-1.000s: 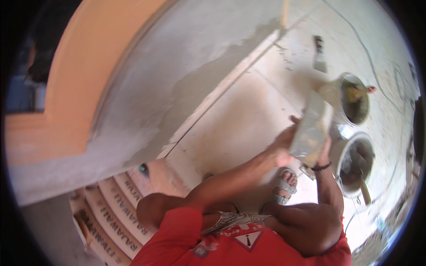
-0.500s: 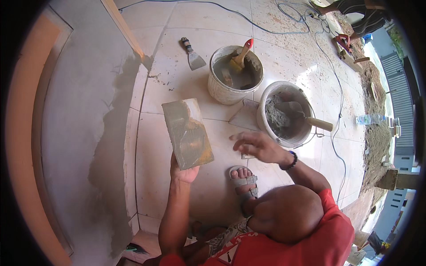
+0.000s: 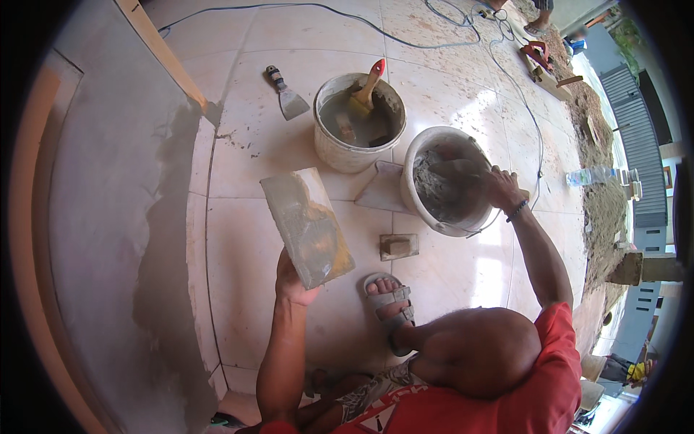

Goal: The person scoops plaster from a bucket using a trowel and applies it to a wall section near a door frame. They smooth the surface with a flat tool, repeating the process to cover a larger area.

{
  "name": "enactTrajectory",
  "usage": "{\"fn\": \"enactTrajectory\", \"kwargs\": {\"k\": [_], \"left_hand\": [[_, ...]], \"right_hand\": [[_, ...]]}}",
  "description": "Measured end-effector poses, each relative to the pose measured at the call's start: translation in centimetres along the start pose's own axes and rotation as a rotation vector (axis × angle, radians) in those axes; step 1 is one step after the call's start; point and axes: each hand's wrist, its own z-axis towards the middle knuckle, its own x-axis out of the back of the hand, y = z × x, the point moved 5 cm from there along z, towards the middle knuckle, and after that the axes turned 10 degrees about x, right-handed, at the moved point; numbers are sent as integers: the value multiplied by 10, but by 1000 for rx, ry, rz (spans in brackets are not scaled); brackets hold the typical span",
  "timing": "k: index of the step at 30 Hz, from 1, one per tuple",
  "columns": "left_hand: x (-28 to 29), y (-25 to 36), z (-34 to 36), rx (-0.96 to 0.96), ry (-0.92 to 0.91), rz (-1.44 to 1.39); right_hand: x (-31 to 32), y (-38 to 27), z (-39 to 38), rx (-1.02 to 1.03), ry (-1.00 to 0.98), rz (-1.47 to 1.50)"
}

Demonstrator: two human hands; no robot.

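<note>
My left hand supports a rectangular mortar hawk from beneath, its top smeared with grey mortar; the fingers are mostly hidden under it. At the right, my right hand is closed round the handle of a trowel, whose blade lies in the mortar bucket. Grey, lumpy mortar fills part of this bucket. Behind and left of it stands a second bucket of murky grey liquid, with a red-tipped paintbrush leaning inside.
A small float lies near my sandalled foot; a putty knife lies beyond the hawk. A flat piece sits between the buckets. The partly plastered wall rises at left. A cable, water bottle and another person's foot are farther off.
My right hand has moved right and forward from above the floor onto the trowel handle, uncovering the small float. The left hand still holds the hawk, and the whole view has shifted slightly.
</note>
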Motion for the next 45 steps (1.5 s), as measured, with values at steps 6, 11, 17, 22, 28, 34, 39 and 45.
{"fn": "enactTrajectory", "kwargs": {"k": [6, 11, 17, 22, 28, 34, 39, 45], "left_hand": [[0, 1, 7, -11, 25, 42], [7, -3, 17, 64, -22, -88], [6, 4, 11, 74, -38, -108], [-5, 9, 2, 36, -140, -97], [-16, 30, -7, -109, -78, -170], [-3, 49, -13, -479, 150, 25], [10, 44, -34, -849, 726, 1340], [-5, 28, -32, -960, 703, 1545]], "right_hand": [[34, 6, -13, -33, 32, 121], [65, 11, -51, -8, 101, 393], [85, -70, -63, 105, 118, 1132], [104, -138, -47, 472, 245, 1189], [116, -175, -44, 620, 225, 1391], [134, -200, -54, 669, 446, 1333], [122, -230, -69, 616, 386, 1235], [120, -269, -71, 803, 535, 1051]]}}
